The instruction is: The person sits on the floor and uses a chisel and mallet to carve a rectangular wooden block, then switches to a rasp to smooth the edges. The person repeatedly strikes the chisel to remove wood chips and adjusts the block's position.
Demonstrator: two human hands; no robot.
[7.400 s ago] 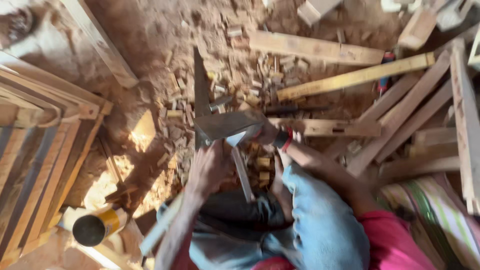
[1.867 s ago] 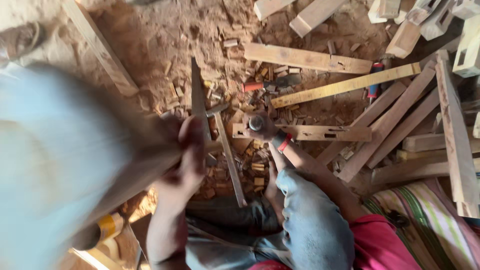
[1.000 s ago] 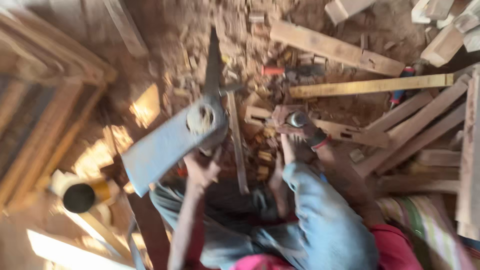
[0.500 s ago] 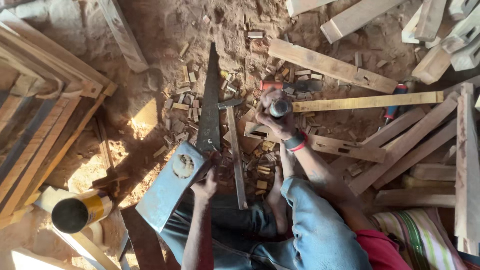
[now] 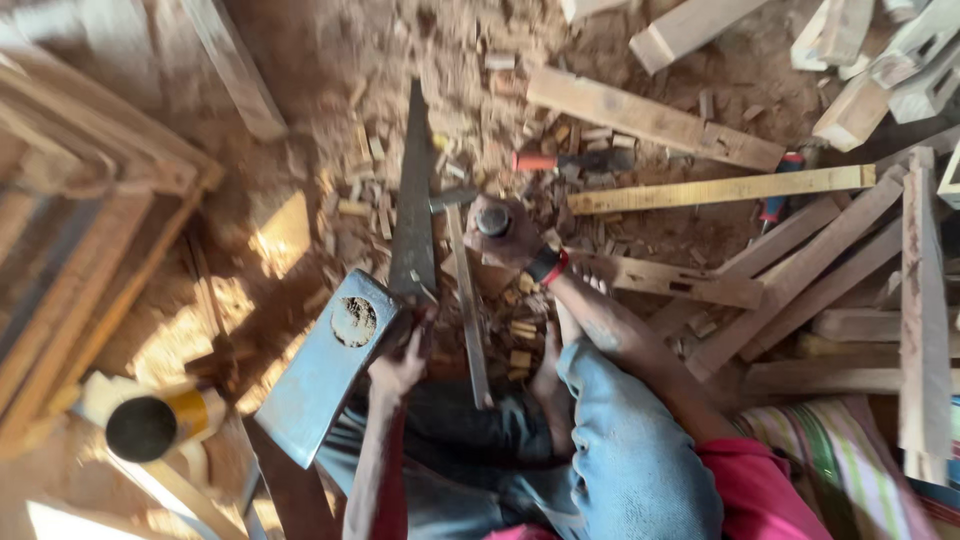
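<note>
Above the littered floor, left hand grips a handsaw; right hand clenches a hammer.

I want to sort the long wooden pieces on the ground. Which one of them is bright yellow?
The yellow strip lying almost level right of the right hand, above the brown planks. The thicker pale plank above it is slanted and dull.

Both forearms are bare to the elbow. The right hand has a black band with a red edge at its wrist. The left hand wears nothing. Faded blue jeans cover the legs, and a pink-red garment shows at the lower edge.
</note>
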